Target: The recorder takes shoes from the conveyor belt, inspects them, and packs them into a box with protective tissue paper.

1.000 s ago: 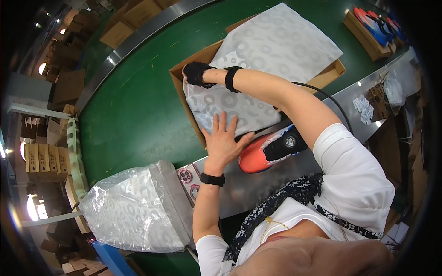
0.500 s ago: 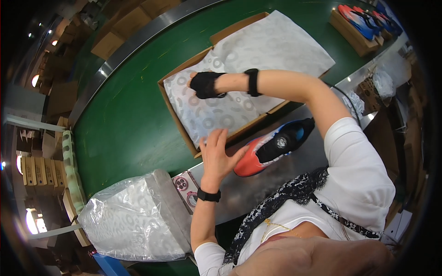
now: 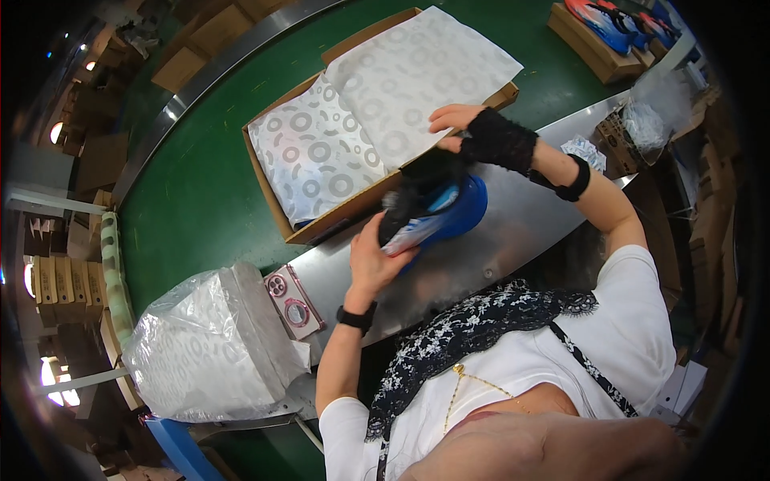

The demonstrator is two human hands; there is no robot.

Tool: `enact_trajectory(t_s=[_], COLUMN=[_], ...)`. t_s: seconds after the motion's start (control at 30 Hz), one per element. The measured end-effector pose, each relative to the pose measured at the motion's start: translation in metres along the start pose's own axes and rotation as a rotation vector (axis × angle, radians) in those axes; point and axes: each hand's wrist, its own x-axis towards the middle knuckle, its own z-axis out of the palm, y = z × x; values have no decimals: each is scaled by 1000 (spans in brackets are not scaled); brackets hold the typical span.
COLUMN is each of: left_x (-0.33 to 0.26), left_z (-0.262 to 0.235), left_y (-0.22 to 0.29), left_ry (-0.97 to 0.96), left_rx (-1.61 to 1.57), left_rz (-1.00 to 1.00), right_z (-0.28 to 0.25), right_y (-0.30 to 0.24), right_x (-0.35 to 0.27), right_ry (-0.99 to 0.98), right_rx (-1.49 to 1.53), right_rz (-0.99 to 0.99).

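My left hand [image 3: 374, 262] grips a blue, black and orange-red sports shoe [image 3: 459, 215], raised and tilted in front of the carton. Its fingers are partly hidden by the shoe. In a black fingerless glove, my right hand [image 3: 473, 132] pinches the near edge of patterned white tissue paper [image 3: 421, 60], just above the shoe. That paper spreads over the right part of an open brown shoebox [image 3: 282, 210]. Another folded layer of tissue [image 3: 317, 148] covers the box's left part, a hint of colour showing through.
A green conveyor belt [image 3: 188, 188] carries the box, bordered by a steel ledge [image 3: 513, 232]. A pink-framed phone [image 3: 293, 301] lies beside a plastic-wrapped stack of tissue paper [image 3: 204, 349]. More shoes [image 3: 603, 28] sit on a box [image 3: 593, 48] at the far right.
My left hand has taken hold of the shoe and lifted it off the ledge, turning it. My right hand has moved from the left tissue to the right sheet's near edge.
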Motion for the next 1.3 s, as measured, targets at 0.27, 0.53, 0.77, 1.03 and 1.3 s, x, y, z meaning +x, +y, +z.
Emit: enact_trajectory(t_s=[0.27,0.53,0.77,1.03,1.3], left_x=[19,129,149,87,68], left_z=[-77,-74,-43,-101,-77], left_y=[8,-25,-63,-56,-93], left_ry=[101,126,-269,359,412], left_rx=[-808,-1216,-909,-806,-705], left_rz=[-240,-410,-823,-426,-619], right_z=[-18,66,115,107,137], right_y=[12,17,-10,20,48], right_x=[-38,-51,12,50,49], right_ry=[146,-306,170,555,151], right_rx=[131,727,1301,92,-528], right_rz=[374,544,921,317,-59])
